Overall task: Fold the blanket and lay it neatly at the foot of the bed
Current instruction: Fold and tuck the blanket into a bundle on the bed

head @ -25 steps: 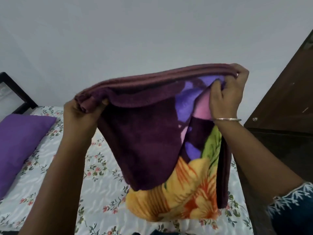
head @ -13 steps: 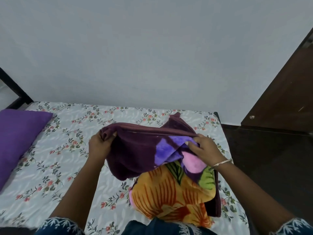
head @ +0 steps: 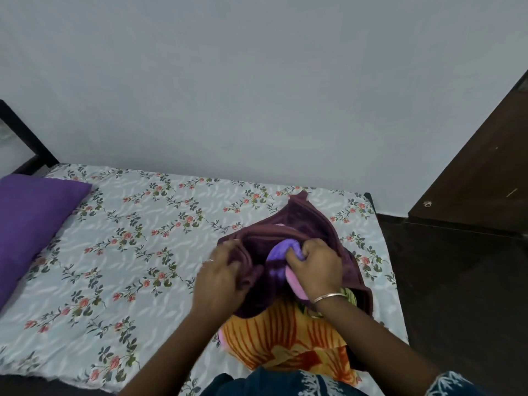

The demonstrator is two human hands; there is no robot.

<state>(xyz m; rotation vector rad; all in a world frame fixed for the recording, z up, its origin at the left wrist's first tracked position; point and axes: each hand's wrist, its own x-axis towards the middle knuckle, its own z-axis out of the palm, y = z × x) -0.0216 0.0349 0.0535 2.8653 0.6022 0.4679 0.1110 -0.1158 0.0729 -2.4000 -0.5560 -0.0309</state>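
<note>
Plain pale wall (head: 257,81) across the whole upper half. Below it, bed (head: 128,252) covered in a white sheet with a small floral print, filling most of the lower left and centre. Dark wooden door or cabinet (head: 485,172) along the right edge, above a dark floor (head: 457,295) beside the bed. Purple pillow (head: 31,224) lying at the bed's far left end. Partly folded blanket (head: 288,341) resting on the right-hand end of the bed, well apart from the pillow: dark maroon plush on top, bunched and open like a pocket, with purple and pink patches showing inside and an orange and yellow flower print spread toward the near edge. Dark blue garment with white print (head: 285,385) at the bottom edge. Left hand (head: 220,278) closed over the maroon fold at the blanket's left side, slightly blurred, ring on one finger. Right hand (head: 317,267) curled shut on the purple and pink layer in the blanket's middle. Thin metal bangle (head: 328,296) around the right wrist.
</note>
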